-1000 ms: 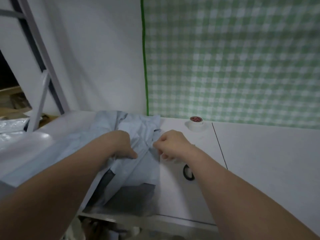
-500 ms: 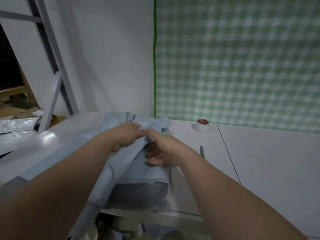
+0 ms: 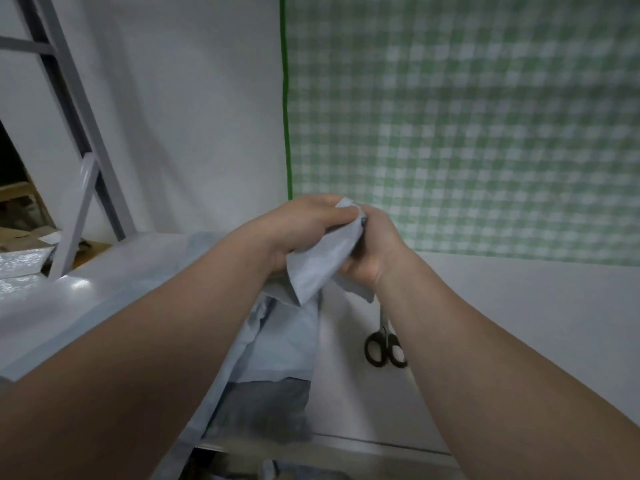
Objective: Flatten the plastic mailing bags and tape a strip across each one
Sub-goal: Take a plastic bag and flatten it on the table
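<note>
Head view: the left hand [image 3: 304, 230] and right hand [image 3: 375, 252] both clutch a crumpled pale blue-grey plastic mailing bag [image 3: 320, 268], held between them above the white table [image 3: 519, 323]. Its loose corner hangs below the fingers, over a heap of similar bags [image 3: 280, 341].

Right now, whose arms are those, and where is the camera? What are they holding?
There is no machine here. The camera sits on a person's head and looks down, so the two arms are that person's own. The left hand and the right hand both grip one pale plastic bag, lifted above the white table. More bags lie in a crumpled pile below it. Black-handled scissors lie on the table beside the pile. A green checked cloth hangs on the wall behind.
</note>
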A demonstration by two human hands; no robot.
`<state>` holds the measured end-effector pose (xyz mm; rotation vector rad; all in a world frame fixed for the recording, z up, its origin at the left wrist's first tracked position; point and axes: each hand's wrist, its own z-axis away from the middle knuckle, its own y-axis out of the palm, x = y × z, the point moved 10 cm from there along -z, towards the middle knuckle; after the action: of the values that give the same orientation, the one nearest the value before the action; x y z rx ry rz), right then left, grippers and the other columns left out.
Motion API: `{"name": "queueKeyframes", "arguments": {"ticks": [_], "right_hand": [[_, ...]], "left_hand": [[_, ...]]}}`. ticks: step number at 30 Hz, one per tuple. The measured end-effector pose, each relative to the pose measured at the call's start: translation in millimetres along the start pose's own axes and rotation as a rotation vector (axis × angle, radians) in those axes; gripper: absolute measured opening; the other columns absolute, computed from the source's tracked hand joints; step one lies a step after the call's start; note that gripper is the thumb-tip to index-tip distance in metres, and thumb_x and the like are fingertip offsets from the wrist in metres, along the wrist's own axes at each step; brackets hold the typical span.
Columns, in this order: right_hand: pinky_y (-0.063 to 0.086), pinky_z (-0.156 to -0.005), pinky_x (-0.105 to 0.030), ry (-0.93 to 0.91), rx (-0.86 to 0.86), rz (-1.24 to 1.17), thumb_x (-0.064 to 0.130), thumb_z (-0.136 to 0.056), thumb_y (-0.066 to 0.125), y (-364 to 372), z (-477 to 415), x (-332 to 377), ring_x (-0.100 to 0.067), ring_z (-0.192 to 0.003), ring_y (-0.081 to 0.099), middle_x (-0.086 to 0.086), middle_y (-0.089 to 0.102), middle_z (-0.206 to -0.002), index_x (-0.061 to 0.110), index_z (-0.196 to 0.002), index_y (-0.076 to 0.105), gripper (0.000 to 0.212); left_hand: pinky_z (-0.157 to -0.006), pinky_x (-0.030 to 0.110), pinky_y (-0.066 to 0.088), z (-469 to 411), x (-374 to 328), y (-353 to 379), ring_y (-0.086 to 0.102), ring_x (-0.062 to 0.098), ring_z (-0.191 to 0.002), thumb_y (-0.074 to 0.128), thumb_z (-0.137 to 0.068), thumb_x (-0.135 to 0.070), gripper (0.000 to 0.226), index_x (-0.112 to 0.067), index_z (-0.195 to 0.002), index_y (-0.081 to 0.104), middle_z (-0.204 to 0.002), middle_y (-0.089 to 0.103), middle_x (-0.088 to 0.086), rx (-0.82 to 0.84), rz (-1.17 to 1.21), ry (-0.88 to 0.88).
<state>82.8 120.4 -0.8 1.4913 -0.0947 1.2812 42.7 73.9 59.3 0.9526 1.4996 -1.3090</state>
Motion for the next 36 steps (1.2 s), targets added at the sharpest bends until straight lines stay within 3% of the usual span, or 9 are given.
{"name": "queueKeyframes", "arguments": {"ticks": [4, 9, 14, 18, 23, 26, 29, 32, 36], "right_hand": [[0.056, -0.056, -0.03, -0.069, -0.151, 0.12, 0.008, -0.09, 0.037, -41.5, 12.7, 40.2, -0.023, -0.068, 0.065, -0.012, 0.067, -0.075, 0.001, -0.09, 0.063, 0.027], [0.055, -0.072, -0.032, -0.123, -0.294, 0.183, 0.007, -0.082, 0.042, -110.0, 28.1, 89.3, -0.026, -0.087, 0.058, -0.008, 0.061, -0.1, 0.01, -0.101, 0.057, 0.025], [0.043, -0.094, -0.033, -0.06, -0.317, 0.241, 0.012, -0.065, 0.05, -156.3, 52.0, 107.7, -0.022, -0.091, 0.047, -0.004, 0.051, -0.104, 0.019, -0.103, 0.047, 0.038], [0.049, -0.058, -0.024, -0.062, -0.282, 0.323, 0.014, -0.083, 0.04, -178.4, 65.3, 115.2, -0.019, -0.065, 0.062, -0.005, 0.063, -0.082, 0.01, -0.099, 0.057, 0.024], [0.046, -0.096, -0.042, -0.125, -0.364, 0.399, 0.009, -0.071, 0.047, -222.2, 60.6, 131.4, -0.032, -0.108, 0.059, -0.023, 0.057, -0.128, -0.006, -0.129, 0.05, 0.06], [0.045, -0.095, -0.039, -0.144, -0.398, 0.402, 0.005, -0.067, 0.046, -239.9, 57.5, 136.1, -0.03, -0.099, 0.055, -0.02, 0.057, -0.111, -0.004, -0.114, 0.055, 0.049], [0.044, -0.082, -0.04, -0.17, -0.456, 0.408, 0.005, -0.055, 0.05, -256.4, 53.8, 141.9, -0.029, -0.09, 0.049, -0.012, 0.047, -0.103, 0.001, -0.107, 0.053, 0.052], [0.049, -0.084, -0.043, -0.149, -0.49, 0.471, 0.008, -0.057, 0.052, -263.0, 50.9, 146.5, -0.029, -0.085, 0.056, -0.014, 0.054, -0.095, 0.001, -0.114, 0.051, 0.058], [0.044, -0.066, -0.032, -0.174, -0.56, 0.525, 0.007, -0.075, 0.048, -268.6, 48.8, 157.6, -0.025, -0.075, 0.055, -0.009, 0.054, -0.085, 0.01, -0.104, 0.05, 0.03]], "left_hand": [[-0.075, 0.031, 0.049, -7.4, -10.8, 23.2, 0.064, 0.015, -0.069, 0.052, -0.096, -0.022, 0.023, -0.01, -0.083, 0.066, -0.076, 0.069, 0.004, 0.079, 0.176, 0.022], [-0.07, 0.028, 0.047, -39.0, 12.7, 23.0, 0.056, 0.018, -0.077, 0.054, -0.093, -0.036, 0.024, -0.018, -0.079, 0.061, -0.086, 0.063, 0.002, -0.2, 0.165, -0.097], [-0.065, 0.032, 0.055, -47.9, 50.2, 109.3, 0.069, 0.021, -0.075, 0.052, -0.092, -0.05, 0.037, -0.017, -0.095, 0.068, -0.086, 0.072, 0.005, 0.095, 0.415, -0.373], [-0.079, 0.036, 0.054, -66.1, 49.2, 174.4, 0.069, 0.026, -0.081, 0.046, -0.093, -0.053, 0.052, -0.008, -0.106, 0.07, -0.097, 0.072, 0.013, 0.22, 0.699, -0.41], [-0.058, 0.027, 0.052, -85.9, 48.6, 214.7, 0.06, 0.021, -0.053, 0.048, -0.091, -0.012, 0.028, -0.001, -0.07, 0.064, -0.061, 0.061, 0.011, 0.2, 0.703, -0.452], [-0.079, 0.036, 0.051, -106.7, 48.2, 219.7, 0.061, 0.024, -0.076, 0.043, -0.09, 0.001, 0.022, -0.006, -0.096, 0.062, -0.091, 0.064, 0.013, 0.116, 0.71, -0.393], [-0.077, 0.035, 0.054, -124.5, 48.5, 219.9, 0.062, 0.026, -0.09, 0.031, -0.085, 0.012, 0.052, -0.011, -0.125, 0.057, -0.114, 0.06, 0.013, 0.06, 0.644, -0.319], [-0.09, 0.042, 0.052, -136.1, 49.2, 219.7, 0.059, 0.03, -0.107, 0.03, -0.082, 0.014, 0.061, -0.011, -0.132, 0.053, -0.129, 0.054, 0.014, 0.045, 0.569, -0.278], [-0.1, 0.043, 0.047, -147.2, 45.9, 216.9, 0.056, 0.03, -0.116, 0.032, -0.078, 0.018, 0.065, -0.012, -0.132, 0.054, -0.133, 0.052, 0.013, 0.016, 0.516, -0.244]]}}
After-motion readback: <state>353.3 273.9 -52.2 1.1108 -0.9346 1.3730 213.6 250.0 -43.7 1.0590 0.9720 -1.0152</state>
